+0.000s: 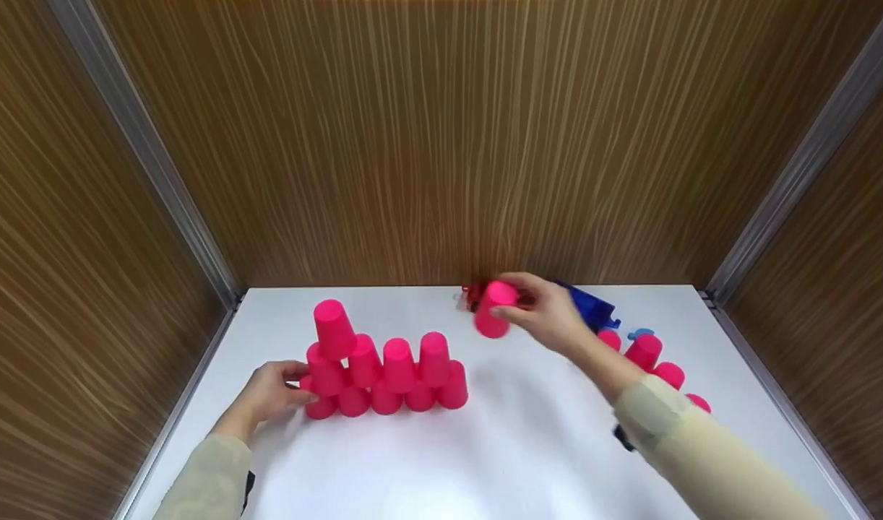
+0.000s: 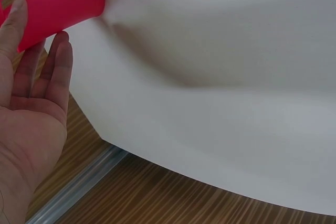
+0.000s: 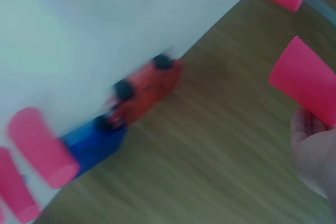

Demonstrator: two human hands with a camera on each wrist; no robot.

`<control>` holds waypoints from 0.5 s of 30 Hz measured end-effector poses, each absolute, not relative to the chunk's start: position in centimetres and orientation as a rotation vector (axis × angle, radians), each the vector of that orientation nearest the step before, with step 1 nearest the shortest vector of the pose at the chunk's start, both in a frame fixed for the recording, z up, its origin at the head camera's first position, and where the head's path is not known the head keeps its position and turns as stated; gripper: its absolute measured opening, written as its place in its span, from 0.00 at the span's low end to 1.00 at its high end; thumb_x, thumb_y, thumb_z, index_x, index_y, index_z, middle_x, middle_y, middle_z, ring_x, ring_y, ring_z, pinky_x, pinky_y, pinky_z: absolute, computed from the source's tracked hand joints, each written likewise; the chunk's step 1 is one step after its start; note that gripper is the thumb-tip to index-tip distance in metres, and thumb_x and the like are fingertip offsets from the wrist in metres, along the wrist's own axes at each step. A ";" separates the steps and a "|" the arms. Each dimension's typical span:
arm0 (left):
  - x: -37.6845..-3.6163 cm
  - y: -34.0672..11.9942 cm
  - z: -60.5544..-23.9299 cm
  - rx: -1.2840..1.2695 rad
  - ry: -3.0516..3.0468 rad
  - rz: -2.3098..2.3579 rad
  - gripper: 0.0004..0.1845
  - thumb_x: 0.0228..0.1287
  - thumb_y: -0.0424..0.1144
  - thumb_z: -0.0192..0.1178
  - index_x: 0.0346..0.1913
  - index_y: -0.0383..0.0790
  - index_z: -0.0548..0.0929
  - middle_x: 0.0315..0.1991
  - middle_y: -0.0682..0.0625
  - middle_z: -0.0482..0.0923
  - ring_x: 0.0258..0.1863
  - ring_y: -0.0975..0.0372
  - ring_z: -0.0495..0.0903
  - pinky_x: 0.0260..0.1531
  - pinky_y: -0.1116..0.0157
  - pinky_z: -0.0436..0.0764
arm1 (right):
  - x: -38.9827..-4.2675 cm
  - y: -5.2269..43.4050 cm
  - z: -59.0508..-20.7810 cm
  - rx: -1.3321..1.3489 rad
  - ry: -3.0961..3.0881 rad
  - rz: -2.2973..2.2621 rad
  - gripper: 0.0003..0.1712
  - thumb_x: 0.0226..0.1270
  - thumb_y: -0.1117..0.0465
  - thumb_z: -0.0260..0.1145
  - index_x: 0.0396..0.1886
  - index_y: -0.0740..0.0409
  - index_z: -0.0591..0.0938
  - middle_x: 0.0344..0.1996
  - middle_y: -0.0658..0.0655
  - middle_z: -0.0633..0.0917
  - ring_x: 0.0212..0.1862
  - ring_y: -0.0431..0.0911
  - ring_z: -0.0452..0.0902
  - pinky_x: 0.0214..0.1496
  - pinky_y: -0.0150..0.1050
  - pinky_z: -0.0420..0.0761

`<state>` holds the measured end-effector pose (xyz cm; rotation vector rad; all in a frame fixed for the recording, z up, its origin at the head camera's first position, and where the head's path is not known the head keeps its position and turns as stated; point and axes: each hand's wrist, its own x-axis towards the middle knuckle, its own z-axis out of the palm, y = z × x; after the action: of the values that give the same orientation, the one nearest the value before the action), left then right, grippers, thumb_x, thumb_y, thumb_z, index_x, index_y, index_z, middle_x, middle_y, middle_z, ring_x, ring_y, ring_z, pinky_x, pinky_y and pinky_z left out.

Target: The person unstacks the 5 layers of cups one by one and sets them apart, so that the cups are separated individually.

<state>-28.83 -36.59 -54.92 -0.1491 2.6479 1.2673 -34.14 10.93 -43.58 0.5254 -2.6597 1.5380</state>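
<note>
Bright pink cups [image 1: 399,366] stand upside down in a tiered stack: several in the bottom row, several in the second row, one top cup [image 1: 334,328] at the left end. My left hand [image 1: 266,393] holds the leftmost bottom cup [image 1: 321,409], thumb and fingers on either side of it; the left wrist view shows the thumb against a pink cup [image 2: 65,6]. Right of the stack, my right hand [image 1: 553,314] grips another pink cup [image 1: 492,318] in the air, its narrow end up. In the right wrist view this cup [image 3: 307,80] shows beside the fingers.
More pink cups [image 1: 644,352] stand at the right, partly behind my right forearm. Behind my right hand lie a red toy vehicle [image 3: 152,90] and a blue toy piece [image 1: 592,309], with a small light-blue piece [image 1: 641,333] nearby. Wood-grain walls [image 1: 441,144] enclose the white table [image 1: 412,469].
</note>
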 end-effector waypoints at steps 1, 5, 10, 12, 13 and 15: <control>-28.8 -36.7 -54.9 -0.145 2.648 1.265 0.31 0.61 0.36 0.79 0.67 0.37 0.83 0.58 0.43 0.84 0.56 0.49 0.84 0.57 0.51 0.85 | -34.0 11.8 -43.9 0.489 -2.676 1.533 0.35 0.67 0.48 0.80 0.71 0.45 0.80 0.61 0.52 0.82 0.61 0.52 0.80 0.56 0.48 0.87; -28.8 -36.8 -54.9 -0.152 2.653 1.261 0.31 0.61 0.36 0.79 0.67 0.37 0.83 0.58 0.43 0.84 0.55 0.50 0.84 0.57 0.52 0.86 | -33.5 15.4 -45.3 0.391 -2.735 1.502 0.39 0.65 0.46 0.80 0.74 0.46 0.77 0.64 0.55 0.80 0.63 0.55 0.77 0.55 0.51 0.88; -28.9 -36.7 -54.9 -0.144 2.668 1.238 0.31 0.61 0.36 0.79 0.67 0.36 0.83 0.58 0.43 0.84 0.55 0.50 0.84 0.56 0.52 0.86 | -33.2 19.7 -46.6 0.320 -2.820 1.434 0.42 0.66 0.46 0.80 0.76 0.50 0.75 0.67 0.60 0.79 0.65 0.60 0.77 0.58 0.53 0.87; -28.9 -36.7 -54.9 -0.141 2.668 1.236 0.31 0.61 0.36 0.79 0.67 0.36 0.82 0.58 0.43 0.84 0.55 0.50 0.84 0.56 0.51 0.86 | -33.0 21.3 -46.9 0.287 -2.858 1.421 0.43 0.65 0.46 0.80 0.77 0.50 0.75 0.67 0.62 0.79 0.66 0.61 0.77 0.58 0.53 0.86; -28.9 -36.6 -54.9 -0.141 2.668 1.236 0.31 0.61 0.36 0.79 0.67 0.36 0.82 0.58 0.43 0.84 0.55 0.50 0.84 0.56 0.52 0.86 | -32.9 22.0 -46.9 0.267 -2.879 1.420 0.44 0.64 0.46 0.80 0.77 0.50 0.74 0.67 0.62 0.79 0.67 0.61 0.76 0.58 0.53 0.87; -29.0 -36.6 -54.9 -0.137 2.665 1.238 0.31 0.62 0.36 0.78 0.67 0.36 0.82 0.58 0.43 0.84 0.56 0.50 0.84 0.57 0.51 0.86 | -32.6 23.4 -47.1 0.260 -2.900 1.398 0.45 0.63 0.45 0.81 0.77 0.51 0.74 0.67 0.62 0.78 0.67 0.62 0.75 0.58 0.52 0.87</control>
<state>-28.95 -36.58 -54.90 -0.1370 2.6654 1.2384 -32.61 23.41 -47.09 0.2596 -2.9002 1.3977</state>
